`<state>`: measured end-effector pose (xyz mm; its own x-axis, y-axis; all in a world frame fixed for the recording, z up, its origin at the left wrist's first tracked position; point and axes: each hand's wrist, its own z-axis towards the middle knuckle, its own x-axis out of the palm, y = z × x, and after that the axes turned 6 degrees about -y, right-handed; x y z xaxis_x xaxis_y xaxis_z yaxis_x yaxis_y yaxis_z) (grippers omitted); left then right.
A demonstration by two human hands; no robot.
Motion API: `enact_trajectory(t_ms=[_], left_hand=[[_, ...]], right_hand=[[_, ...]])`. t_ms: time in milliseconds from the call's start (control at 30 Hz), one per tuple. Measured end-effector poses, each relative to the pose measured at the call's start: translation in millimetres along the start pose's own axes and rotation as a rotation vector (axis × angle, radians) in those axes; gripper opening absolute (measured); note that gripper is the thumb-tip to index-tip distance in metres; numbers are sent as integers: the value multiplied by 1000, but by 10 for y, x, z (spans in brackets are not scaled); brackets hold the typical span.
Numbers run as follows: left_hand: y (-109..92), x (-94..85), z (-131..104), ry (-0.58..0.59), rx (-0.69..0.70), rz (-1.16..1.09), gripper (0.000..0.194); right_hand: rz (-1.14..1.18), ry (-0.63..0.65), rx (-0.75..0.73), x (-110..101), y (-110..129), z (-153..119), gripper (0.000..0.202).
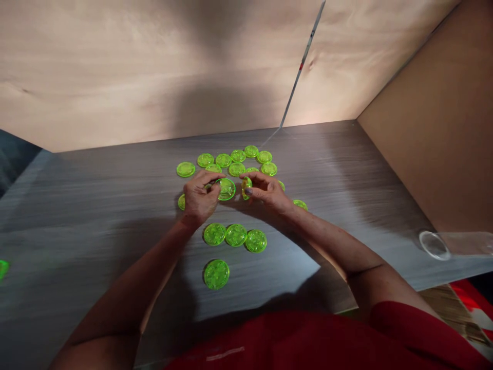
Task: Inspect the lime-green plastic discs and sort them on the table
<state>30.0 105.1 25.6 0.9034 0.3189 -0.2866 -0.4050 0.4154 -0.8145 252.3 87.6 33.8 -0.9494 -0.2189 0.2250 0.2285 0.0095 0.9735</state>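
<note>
My left hand (201, 198) pinches a translucent green plastic disc (226, 189) by its left edge, its broad side turned toward me. A short gap to the right, my right hand (267, 191) grips a yellow-green plastic disc (246, 188) between thumb and fingers, tilted almost edge-on. Both are held over a grey wood-grain table (96, 205). Behind the hands lie several similar discs (238, 155) in loose rows, some partly covered by my fingers. In front, a row of three discs (235, 235) touches edge to edge, with a single disc (216, 274) nearer me.
A clear plastic cylinder (462, 243) lies on its side at the right edge. Wooden panels stand at the back (134, 77) and right (431, 123). A thin grey strip (301, 64) runs down the back panel. Something bright green (3, 269) shows at the far left.
</note>
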Motion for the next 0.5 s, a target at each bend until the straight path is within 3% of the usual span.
enact_trajectory(t_ms=[200, 367, 500], left_hand=[[-21, 5, -6, 61, -80, -77, 25], [-50, -8, 1, 191, -391, -352, 21], [-72, -3, -21, 305, -602, -587, 48]], right_hand=[[-129, -6, -119, 117, -7, -99, 51], [19, -4, -51, 135, -126, -86, 52], [64, -4, -24, 114, -179, -62, 51]])
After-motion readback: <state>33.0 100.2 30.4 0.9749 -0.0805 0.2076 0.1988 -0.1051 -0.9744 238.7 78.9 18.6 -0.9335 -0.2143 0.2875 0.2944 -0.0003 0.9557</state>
